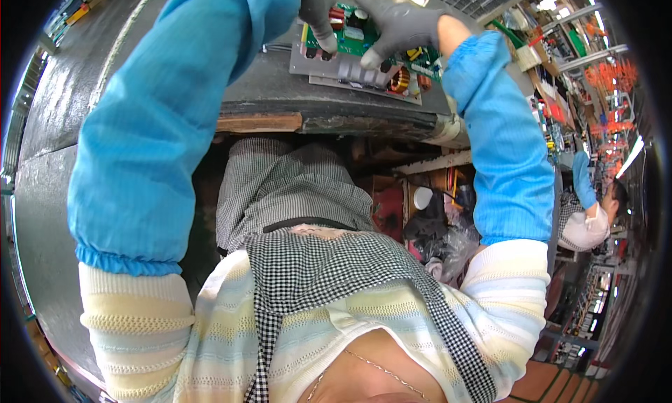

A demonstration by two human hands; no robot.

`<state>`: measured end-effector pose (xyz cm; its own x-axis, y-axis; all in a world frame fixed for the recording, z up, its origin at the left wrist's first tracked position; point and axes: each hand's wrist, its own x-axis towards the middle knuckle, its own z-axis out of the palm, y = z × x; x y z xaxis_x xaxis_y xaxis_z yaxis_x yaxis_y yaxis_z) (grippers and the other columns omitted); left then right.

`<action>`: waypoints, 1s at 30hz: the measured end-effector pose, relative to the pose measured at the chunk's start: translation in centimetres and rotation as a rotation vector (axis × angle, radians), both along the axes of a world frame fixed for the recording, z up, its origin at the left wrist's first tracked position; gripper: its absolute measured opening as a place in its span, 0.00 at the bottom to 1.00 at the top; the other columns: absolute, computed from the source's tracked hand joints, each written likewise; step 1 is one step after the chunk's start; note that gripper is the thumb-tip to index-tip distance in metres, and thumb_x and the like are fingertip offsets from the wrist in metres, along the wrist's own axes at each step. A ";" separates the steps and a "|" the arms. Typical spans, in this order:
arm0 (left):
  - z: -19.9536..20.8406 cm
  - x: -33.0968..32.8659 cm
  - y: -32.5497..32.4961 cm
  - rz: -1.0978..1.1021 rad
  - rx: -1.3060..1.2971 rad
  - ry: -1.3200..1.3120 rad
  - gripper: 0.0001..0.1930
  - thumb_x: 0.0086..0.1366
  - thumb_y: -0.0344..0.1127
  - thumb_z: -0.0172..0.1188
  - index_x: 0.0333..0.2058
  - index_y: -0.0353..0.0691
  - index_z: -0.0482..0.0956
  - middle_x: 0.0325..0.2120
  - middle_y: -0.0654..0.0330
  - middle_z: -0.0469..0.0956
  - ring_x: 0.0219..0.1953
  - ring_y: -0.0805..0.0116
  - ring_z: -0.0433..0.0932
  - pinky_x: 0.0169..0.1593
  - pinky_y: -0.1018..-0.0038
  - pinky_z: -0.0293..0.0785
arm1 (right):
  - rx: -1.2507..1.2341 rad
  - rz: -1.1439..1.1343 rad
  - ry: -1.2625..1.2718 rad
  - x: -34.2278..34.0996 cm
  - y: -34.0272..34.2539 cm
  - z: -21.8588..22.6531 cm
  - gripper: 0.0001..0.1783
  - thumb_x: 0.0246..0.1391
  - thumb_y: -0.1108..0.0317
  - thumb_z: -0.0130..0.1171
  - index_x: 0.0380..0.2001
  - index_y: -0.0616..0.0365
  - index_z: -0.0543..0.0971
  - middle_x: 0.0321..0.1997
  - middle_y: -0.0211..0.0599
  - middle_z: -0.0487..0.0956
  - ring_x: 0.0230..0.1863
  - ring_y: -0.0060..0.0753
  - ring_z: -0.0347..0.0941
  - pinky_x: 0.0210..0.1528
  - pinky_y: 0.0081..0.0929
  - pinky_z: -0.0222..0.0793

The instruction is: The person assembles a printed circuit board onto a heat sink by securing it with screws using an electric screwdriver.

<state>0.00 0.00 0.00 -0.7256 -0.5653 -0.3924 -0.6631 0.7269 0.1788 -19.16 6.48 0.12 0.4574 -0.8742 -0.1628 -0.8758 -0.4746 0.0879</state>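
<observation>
green circuit board lies between both gloved hands

Dark worktop under a green circuit board with metal base.

The left hand and right hand are gloved in grey; the circuit board is coloured green, the sleeve covers blue. The apron is checked black-and-white, the sweater banded cream, yellow and pale blue.

co-worker, right side | orange items, upper right | clear plastic under table
</observation>
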 end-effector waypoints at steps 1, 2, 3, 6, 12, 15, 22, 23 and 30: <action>-0.7 0.0 0.0 0.125 0.004 0.135 0.57 0.41 0.49 0.83 0.67 0.35 0.62 0.57 0.43 0.75 0.59 0.47 0.75 0.64 0.62 0.68 | 0.056 -0.012 -0.006 0.6 -0.1 0.5 0.75 0.35 0.48 0.81 0.76 0.51 0.39 0.74 0.61 0.57 0.75 0.54 0.53 0.74 0.36 0.54; -1.2 -0.5 -0.6 0.105 0.045 0.200 0.57 0.39 0.48 0.84 0.66 0.33 0.62 0.55 0.44 0.77 0.59 0.50 0.75 0.63 0.63 0.70 | 0.089 -0.065 -0.058 0.3 -0.2 0.5 0.75 0.35 0.51 0.81 0.76 0.52 0.39 0.71 0.63 0.61 0.73 0.55 0.58 0.73 0.37 0.57; -1.2 1.2 -0.1 0.056 0.086 0.162 0.56 0.40 0.49 0.83 0.65 0.32 0.63 0.55 0.44 0.77 0.58 0.51 0.76 0.62 0.64 0.70 | 0.113 -0.106 -0.160 2.1 0.4 -0.9 0.76 0.34 0.56 0.82 0.76 0.52 0.38 0.70 0.64 0.62 0.71 0.54 0.62 0.70 0.38 0.61; -1.0 2.6 0.1 0.035 0.034 0.261 0.57 0.43 0.56 0.80 0.66 0.32 0.61 0.55 0.41 0.76 0.59 0.48 0.75 0.62 0.62 0.70 | 0.227 -0.103 -0.222 2.8 0.5 1.0 0.77 0.34 0.60 0.82 0.76 0.50 0.35 0.63 0.63 0.71 0.63 0.52 0.71 0.64 0.36 0.67; -2.6 7.3 -0.6 0.191 -0.053 0.602 0.59 0.48 0.68 0.72 0.68 0.34 0.59 0.60 0.37 0.70 0.64 0.44 0.69 0.64 0.59 0.67 | 0.212 -0.053 -0.129 2.9 0.1 1.5 0.72 0.35 0.51 0.77 0.75 0.57 0.41 0.71 0.63 0.60 0.68 0.54 0.66 0.67 0.37 0.63; -4.5 10.4 -2.3 0.248 0.038 0.879 0.54 0.53 0.63 0.72 0.68 0.34 0.59 0.62 0.42 0.69 0.65 0.48 0.68 0.66 0.62 0.66 | 0.182 0.001 -0.158 2.1 -0.3 3.4 0.69 0.36 0.52 0.76 0.75 0.58 0.44 0.70 0.62 0.61 0.66 0.56 0.67 0.66 0.37 0.64; -8.0 15.0 -1.3 0.322 0.104 1.283 0.41 0.63 0.53 0.68 0.68 0.37 0.63 0.63 0.54 0.69 0.67 0.63 0.64 0.69 0.64 0.59 | 0.194 -0.027 -0.403 -1.6 0.8 8.7 0.63 0.36 0.58 0.76 0.75 0.54 0.53 0.67 0.51 0.70 0.65 0.42 0.68 0.66 0.33 0.64; -7.9 15.1 -0.5 0.350 0.147 1.313 0.40 0.63 0.52 0.68 0.67 0.37 0.64 0.64 0.55 0.69 0.68 0.63 0.63 0.69 0.64 0.59 | 0.234 -0.056 -0.464 -1.7 1.5 9.9 0.63 0.36 0.59 0.76 0.75 0.53 0.53 0.67 0.49 0.70 0.65 0.39 0.68 0.66 0.32 0.63; -8.0 12.3 1.5 0.280 -0.029 1.361 0.30 0.63 0.44 0.69 0.61 0.39 0.73 0.56 0.55 0.78 0.61 0.64 0.73 0.63 0.69 0.70 | -0.017 -0.341 -0.838 -11.7 9.1 14.8 0.61 0.37 0.55 0.74 0.73 0.59 0.55 0.62 0.42 0.72 0.59 0.38 0.71 0.59 0.38 0.70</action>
